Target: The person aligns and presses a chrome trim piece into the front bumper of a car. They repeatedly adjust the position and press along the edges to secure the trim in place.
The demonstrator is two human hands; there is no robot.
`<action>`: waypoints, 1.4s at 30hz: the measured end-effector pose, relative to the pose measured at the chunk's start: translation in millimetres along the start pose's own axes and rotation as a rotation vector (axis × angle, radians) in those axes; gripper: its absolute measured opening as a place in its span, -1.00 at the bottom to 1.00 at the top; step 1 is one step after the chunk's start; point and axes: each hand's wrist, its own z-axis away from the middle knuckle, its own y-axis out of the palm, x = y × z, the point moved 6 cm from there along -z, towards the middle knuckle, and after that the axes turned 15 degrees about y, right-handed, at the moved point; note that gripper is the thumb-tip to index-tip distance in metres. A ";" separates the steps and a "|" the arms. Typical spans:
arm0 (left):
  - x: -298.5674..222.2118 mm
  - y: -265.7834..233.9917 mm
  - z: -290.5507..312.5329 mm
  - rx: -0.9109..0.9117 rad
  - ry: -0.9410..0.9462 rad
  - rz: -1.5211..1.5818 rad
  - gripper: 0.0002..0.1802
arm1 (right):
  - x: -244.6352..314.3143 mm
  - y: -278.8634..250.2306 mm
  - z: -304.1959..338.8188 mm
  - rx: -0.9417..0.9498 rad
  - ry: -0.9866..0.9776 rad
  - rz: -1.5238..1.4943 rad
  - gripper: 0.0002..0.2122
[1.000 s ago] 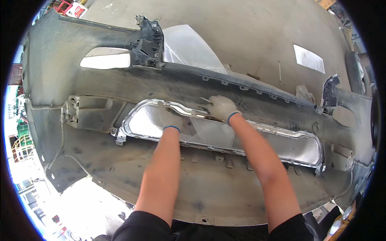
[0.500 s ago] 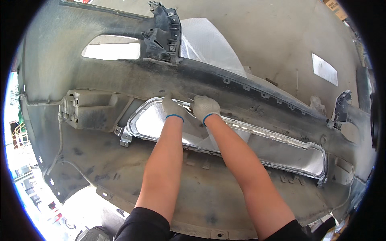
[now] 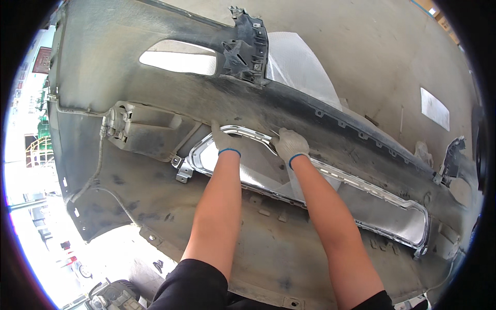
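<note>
A large dark grey bumper cover (image 3: pixel 289 243) lies with its dusty inner side up in front of me. A bright chrome trim frame (image 3: pixel 356 181) borders the long opening in its middle. My left hand (image 3: pixel 226 141), in a white knitted glove with a blue cuff, rests over the frame's upper left edge. One finger stretches onto the bumper; the others are partly hidden. Farther right along that edge, my right hand (image 3: pixel 292 144), gloved alike, is closed with bent fingers at the frame. Whatever it holds is hidden beneath the glove.
A black ribbed bracket (image 3: pixel 248 46) stands up from the bumper's far side. A box-shaped housing (image 3: pixel 150 129) with a cable (image 3: pixel 98 160) sits left of the frame. Clear plastic sheeting (image 3: pixel 297 62) and a pale rectangular sheet (image 3: pixel 435 109) lie on the floor beyond.
The view has turned, so the bumper appears shifted right and tilted. My left hand has moved slightly leftward along the frame, with a finger reaching outward. My right hand stays at nearly the same spot.
</note>
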 end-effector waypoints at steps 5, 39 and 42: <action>-2.1 -32.6 -42.9 0.004 0.051 -0.038 -0.78 | 10.0 -2.8 7.1 -0.044 -0.049 -0.021 -0.57; -15.3 -27.8 -24.9 -0.072 0.128 0.010 -0.64 | 7.8 3.5 13.5 -0.203 -0.114 -0.035 -0.58; -39.9 -31.2 -17.8 -0.156 0.145 0.050 -0.45 | 1.0 1.9 9.8 -0.228 -0.110 -0.018 -0.58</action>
